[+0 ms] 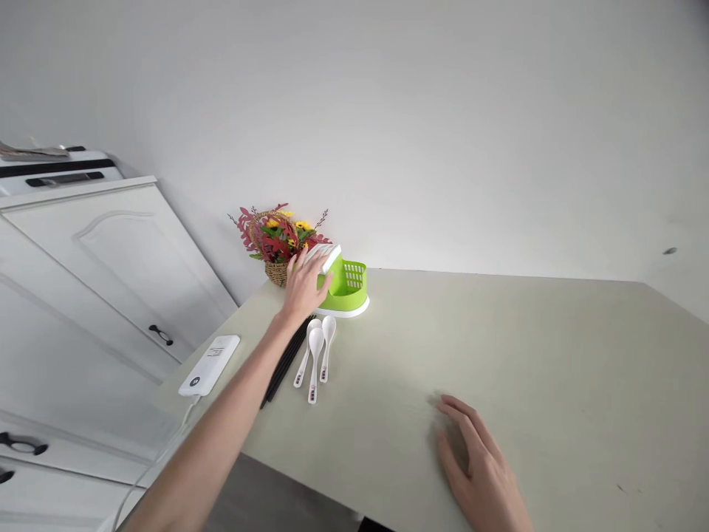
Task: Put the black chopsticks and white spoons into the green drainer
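Note:
My left hand (304,282) reaches to the back of the table and grips a green cutlery holder (350,301) with a white base and a white top. Its fingers lie over the holder's left part, with the thumb on the near side. The holder's right side is an open basket with slotted walls. In front of it lie three white spoons (315,341), bowls toward the holder. Black chopsticks (285,362) lie beside them, partly hidden by my left forearm. My right hand (479,465) is low over the table's near side, fingers apart and slightly curled, holding nothing.
Behind my left hand stands a wicker basket (275,274) of artificial flowers. A white power bank (209,365) with a cable lies at the table's left edge. White cabinets (111,273) stand to the left, and a wall (443,148) runs behind the table (421,332).

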`<state>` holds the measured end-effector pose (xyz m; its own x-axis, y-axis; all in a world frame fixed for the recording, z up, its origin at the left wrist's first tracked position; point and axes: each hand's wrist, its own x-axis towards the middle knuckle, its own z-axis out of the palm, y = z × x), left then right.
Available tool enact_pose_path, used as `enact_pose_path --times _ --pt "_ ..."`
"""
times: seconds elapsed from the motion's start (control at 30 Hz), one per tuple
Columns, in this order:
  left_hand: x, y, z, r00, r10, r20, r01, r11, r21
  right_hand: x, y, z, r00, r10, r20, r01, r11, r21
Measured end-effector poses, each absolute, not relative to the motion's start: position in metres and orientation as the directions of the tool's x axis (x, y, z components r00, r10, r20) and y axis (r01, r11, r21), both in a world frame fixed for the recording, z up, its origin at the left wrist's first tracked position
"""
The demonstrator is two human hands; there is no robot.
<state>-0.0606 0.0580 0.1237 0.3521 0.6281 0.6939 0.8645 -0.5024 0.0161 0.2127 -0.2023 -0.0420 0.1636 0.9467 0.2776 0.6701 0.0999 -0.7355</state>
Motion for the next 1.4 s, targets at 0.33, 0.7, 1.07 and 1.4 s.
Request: enact_pose_path --times 0.33,0.7,1.07,1.4 --pt "0.009 -0.136 0.036 0.486 0.849 0.206 0.491 -0.46 0.74 0.218 -0.198 -0.045 0.136 0.948 0.288 0.665 0.128 -0.735" --pt "-0.01 -0.17 0.021 0.4 0.916 0.025 0.388 -0.194 0.901 0.22 -0.205 -0.037 0.127 0.976 0.175 0.588 0.068 -0.806" --pt "-0.013 -0.172 0.017 0.383 0.922 0.049 0.375 -0.204 0.904 0.22 -0.208 -0.03 0.129 0.972 0.196 0.515 0.103 -0.851" --pt "-0.012 -0.172 0.015 0.355 0.933 0.057 0.391 -0.204 0.898 0.216 -0.21 -0.026 0.131 0.977 0.169 0.562 0.067 -0.824"
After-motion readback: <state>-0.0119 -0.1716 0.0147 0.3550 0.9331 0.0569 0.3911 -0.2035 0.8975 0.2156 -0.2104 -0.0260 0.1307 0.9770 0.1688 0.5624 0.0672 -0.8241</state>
